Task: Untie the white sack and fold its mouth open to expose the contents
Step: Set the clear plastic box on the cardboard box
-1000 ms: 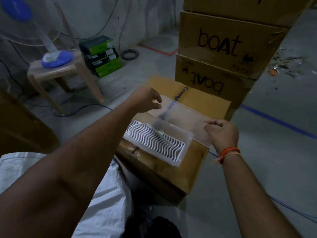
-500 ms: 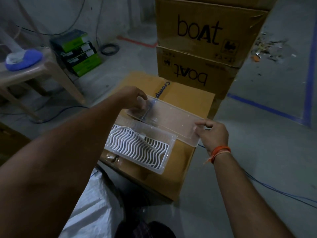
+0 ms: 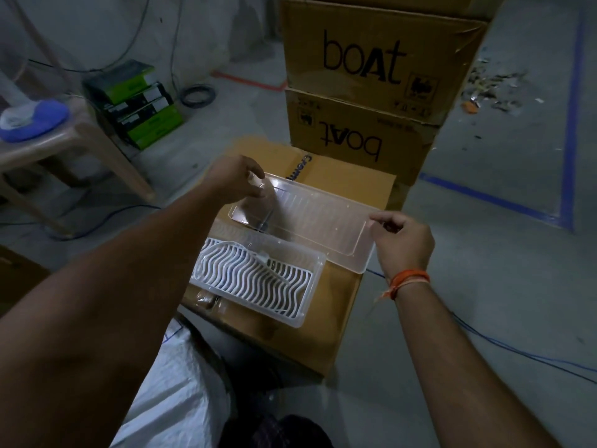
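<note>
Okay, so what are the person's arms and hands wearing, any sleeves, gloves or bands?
Both forearms are bare, with no sleeves in view. The left hand and the right hand wear no gloves. An orange thread band circles the right wrist, with a loose frayed end hanging from it.

Both arms outstretched, left hand (image 3: 234, 179) fingers (image 3: 255, 171) pinching, right hand (image 3: 402, 239) curled

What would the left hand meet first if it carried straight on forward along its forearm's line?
Probably the stacked boat cartons beyond the clear tray that the left hand pinches; depth is uncertain.
</note>
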{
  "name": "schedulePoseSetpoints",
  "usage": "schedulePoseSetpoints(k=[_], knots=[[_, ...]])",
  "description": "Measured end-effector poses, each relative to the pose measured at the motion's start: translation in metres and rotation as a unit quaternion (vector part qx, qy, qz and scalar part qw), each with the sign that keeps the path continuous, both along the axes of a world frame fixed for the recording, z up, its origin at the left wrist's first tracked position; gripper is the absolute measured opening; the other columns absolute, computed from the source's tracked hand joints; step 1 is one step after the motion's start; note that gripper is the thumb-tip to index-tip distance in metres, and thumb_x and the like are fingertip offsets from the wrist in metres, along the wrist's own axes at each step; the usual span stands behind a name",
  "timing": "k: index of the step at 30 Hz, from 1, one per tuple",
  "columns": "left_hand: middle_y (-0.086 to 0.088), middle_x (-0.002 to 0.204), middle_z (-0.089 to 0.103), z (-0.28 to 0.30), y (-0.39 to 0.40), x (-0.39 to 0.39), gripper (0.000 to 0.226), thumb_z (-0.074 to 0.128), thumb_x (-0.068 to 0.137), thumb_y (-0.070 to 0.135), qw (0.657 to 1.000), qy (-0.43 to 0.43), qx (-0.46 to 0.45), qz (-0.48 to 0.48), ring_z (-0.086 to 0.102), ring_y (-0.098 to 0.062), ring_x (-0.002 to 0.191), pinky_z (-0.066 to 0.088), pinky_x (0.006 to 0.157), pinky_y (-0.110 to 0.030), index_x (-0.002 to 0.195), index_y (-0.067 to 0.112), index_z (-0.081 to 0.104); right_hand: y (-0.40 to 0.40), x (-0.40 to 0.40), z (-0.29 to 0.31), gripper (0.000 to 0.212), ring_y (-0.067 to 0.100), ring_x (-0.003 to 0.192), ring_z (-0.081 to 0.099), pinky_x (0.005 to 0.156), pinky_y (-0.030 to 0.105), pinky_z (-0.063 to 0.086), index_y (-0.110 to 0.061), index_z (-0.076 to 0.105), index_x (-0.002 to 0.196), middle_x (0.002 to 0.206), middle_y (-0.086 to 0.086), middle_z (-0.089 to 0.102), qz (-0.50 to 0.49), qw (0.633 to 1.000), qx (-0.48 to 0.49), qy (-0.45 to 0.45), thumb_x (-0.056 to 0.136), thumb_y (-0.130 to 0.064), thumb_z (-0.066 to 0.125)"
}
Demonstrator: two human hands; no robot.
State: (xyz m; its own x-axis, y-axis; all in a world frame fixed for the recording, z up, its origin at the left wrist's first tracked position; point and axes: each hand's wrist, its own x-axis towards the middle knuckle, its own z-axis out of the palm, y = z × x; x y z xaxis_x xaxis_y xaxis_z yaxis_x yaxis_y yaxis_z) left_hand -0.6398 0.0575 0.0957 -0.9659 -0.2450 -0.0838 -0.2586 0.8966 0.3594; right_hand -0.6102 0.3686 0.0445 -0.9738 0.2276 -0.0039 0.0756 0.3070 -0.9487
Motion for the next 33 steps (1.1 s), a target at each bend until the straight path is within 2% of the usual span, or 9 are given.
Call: schedulePoseSetpoints(k=[5,10,13,18,21,24,28,29,33], knots=[[-0.003,0.092,0.073,0.010,-0.006,0.017,0.042,0.089,0.081,0.041,0.985,0.068,0.104,0.118,0.070,-0.018,0.085,0.052,0.068,-0.033,0.107,0.023,0.061,-0.004,0.014,0.008,0.020,0.016,0.079,0.072,0.079,0.035,0.064,-0.027,0.065,0.083,0.084,0.000,0.074,-0.029,0.998,-0.019,0.049,0.084,-0.013,0.080],[-0.011,0.089,0.076,0.022,-0.012,0.037,0.042,0.078,0.089,0.050,0.934,0.125,0.261,0.209,0.079,-0.022,0.079,0.061,0.078,-0.034,0.113,0.017,0.070,-0.006,0.032,0.020,0.012,0.017,0.090,0.072,0.081,0.034,0.063,-0.028,0.075,0.097,0.097,0.000,0.076,-0.012,0.997,-0.035,0.061,0.088,-0.021,0.078],[-0.013,0.071,0.068,0.030,-0.016,0.048,0.034,0.079,0.092,0.034,0.900,0.122,0.332,0.255,0.077,-0.027,0.075,0.054,0.060,-0.025,0.095,0.001,0.074,-0.005,0.041,0.023,0.012,0.018,0.089,0.067,0.079,0.030,0.058,-0.031,0.079,0.098,0.105,0.003,0.073,-0.013,0.998,-0.022,0.051,0.085,-0.032,0.078],[-0.019,0.078,0.058,0.040,-0.012,0.070,0.025,0.066,0.100,0.007,0.873,0.073,0.368,0.310,0.062,-0.006,0.038,0.033,0.029,-0.011,0.077,0.005,0.055,-0.003,0.066,0.033,0.006,0.014,0.070,0.064,0.069,0.030,0.055,-0.033,0.076,0.085,0.076,-0.004,0.070,0.008,0.995,-0.100,0.005,0.089,-0.030,0.079],[-0.018,0.075,0.059,0.044,-0.014,0.085,0.020,0.063,0.099,0.001,0.859,0.079,0.385,0.327,0.055,-0.003,0.027,0.037,0.033,-0.011,0.081,0.001,0.056,-0.005,0.079,0.040,0.011,0.020,0.071,0.066,0.062,0.030,0.051,-0.026,0.075,0.081,0.079,0.006,0.073,0.025,0.979,-0.191,-0.061,0.090,-0.021,0.075],[-0.014,0.069,0.056,0.051,-0.017,0.097,0.017,0.067,0.095,-0.001,0.849,0.088,0.397,0.337,0.056,-0.012,0.046,0.042,0.050,-0.019,0.080,0.000,0.060,-0.007,0.089,0.047,0.013,0.021,0.069,0.064,0.058,0.029,0.050,-0.018,0.077,0.077,0.074,0.010,0.071,0.018,0.971,-0.225,-0.078,0.088,-0.023,0.076],[-0.017,0.075,0.059,0.059,-0.027,0.119,0.017,0.077,0.087,-0.004,0.848,0.129,0.398,0.325,0.055,-0.019,0.060,0.050,0.066,-0.028,0.074,0.003,0.068,-0.016,0.105,0.049,0.005,0.023,0.090,0.075,0.083,0.038,0.062,-0.028,0.081,0.086,0.088,0.002,0.080,0.032,0.990,-0.137,-0.029,0.086,-0.023,0.079],[-0.017,0.075,0.061,0.060,-0.029,0.126,0.006,0.078,0.086,-0.004,0.855,0.142,0.392,0.310,0.055,-0.020,0.060,0.050,0.064,-0.027,0.083,0.000,0.074,-0.020,0.110,0.051,0.008,0.021,0.094,0.075,0.086,0.037,0.062,-0.026,0.082,0.093,0.091,-0.001,0.080,0.045,0.991,-0.121,-0.021,0.086,-0.022,0.079],[-0.016,0.086,0.074,0.059,-0.039,0.156,0.027,0.077,0.087,-0.003,0.897,0.148,0.331,0.254,0.068,-0.023,0.074,0.059,0.071,-0.026,0.114,-0.003,0.077,-0.033,0.131,0.057,0.018,-0.002,0.081,0.066,0.081,0.023,0.058,-0.020,0.082,0.105,0.082,-0.016,0.072,0.079,0.996,-0.042,0.012,0.089,-0.015,0.076]])
